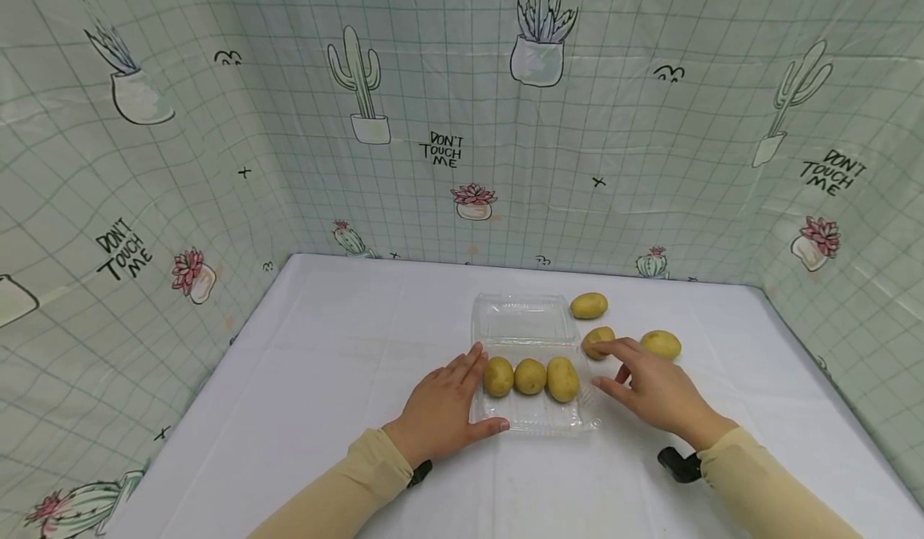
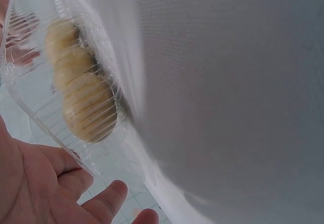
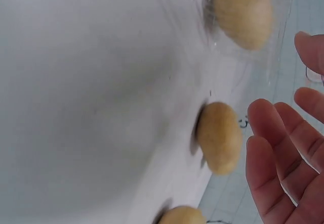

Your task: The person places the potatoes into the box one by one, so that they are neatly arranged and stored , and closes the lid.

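A clear plastic clamshell container (image 1: 527, 419) lies with its lid (image 1: 523, 318) folded back on the table. Three potatoes sit in a row in its base: a left one (image 1: 498, 377), a middle one (image 1: 530, 377) and a right one (image 1: 562, 379). My left hand (image 1: 447, 407) rests along the container's left side, fingers extended and thumb at the front edge. To the right, my right hand (image 1: 653, 387) hovers with bent, parted fingers over a loose potato (image 1: 597, 342). In the right wrist view a gap shows between those fingers (image 3: 263, 123) and the nearest loose potato (image 3: 220, 138).
Two more loose potatoes lie on the white-covered table (image 1: 346, 362): one by the lid (image 1: 589, 305), another beyond the right hand (image 1: 661, 345). A patterned cloth (image 1: 462, 106) with cactus drawings hangs behind the table and along both sides.
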Tool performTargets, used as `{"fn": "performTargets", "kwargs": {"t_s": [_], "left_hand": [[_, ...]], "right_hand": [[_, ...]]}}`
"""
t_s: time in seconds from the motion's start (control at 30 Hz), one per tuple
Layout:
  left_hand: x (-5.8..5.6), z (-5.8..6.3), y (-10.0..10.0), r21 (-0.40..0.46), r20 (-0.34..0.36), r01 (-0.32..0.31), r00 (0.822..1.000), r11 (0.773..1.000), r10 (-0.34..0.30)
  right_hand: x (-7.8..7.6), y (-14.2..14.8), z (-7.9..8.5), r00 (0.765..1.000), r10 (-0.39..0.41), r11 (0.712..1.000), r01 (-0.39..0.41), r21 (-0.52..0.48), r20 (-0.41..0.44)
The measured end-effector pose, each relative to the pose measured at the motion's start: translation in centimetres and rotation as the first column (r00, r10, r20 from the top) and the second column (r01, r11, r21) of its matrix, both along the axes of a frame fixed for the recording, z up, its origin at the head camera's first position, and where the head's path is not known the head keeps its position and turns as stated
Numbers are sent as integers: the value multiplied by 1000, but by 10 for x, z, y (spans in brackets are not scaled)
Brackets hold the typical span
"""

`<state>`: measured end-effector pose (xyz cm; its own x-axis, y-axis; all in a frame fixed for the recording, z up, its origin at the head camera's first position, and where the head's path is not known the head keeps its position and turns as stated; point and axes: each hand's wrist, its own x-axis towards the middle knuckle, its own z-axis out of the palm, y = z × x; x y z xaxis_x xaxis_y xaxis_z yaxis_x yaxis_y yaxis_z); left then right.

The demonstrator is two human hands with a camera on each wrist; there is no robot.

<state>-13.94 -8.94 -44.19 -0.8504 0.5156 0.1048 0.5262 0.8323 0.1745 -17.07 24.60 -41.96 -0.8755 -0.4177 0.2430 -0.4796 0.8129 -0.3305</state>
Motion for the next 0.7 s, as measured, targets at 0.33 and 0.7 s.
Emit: {"fn": "performTargets", "kwargs": {"t_s": [0.33, 0.7], "left_hand": [[1, -1, 0, -4, 11, 0, 1000, 1000, 0], [0, -1, 0, -5, 5, 3, 1000, 1000, -3]], "right_hand": [[3, 27, 0, 997, -63, 998, 63, 5, 39], [-5, 63, -6, 991, -128, 992, 127, -22, -38]]}}
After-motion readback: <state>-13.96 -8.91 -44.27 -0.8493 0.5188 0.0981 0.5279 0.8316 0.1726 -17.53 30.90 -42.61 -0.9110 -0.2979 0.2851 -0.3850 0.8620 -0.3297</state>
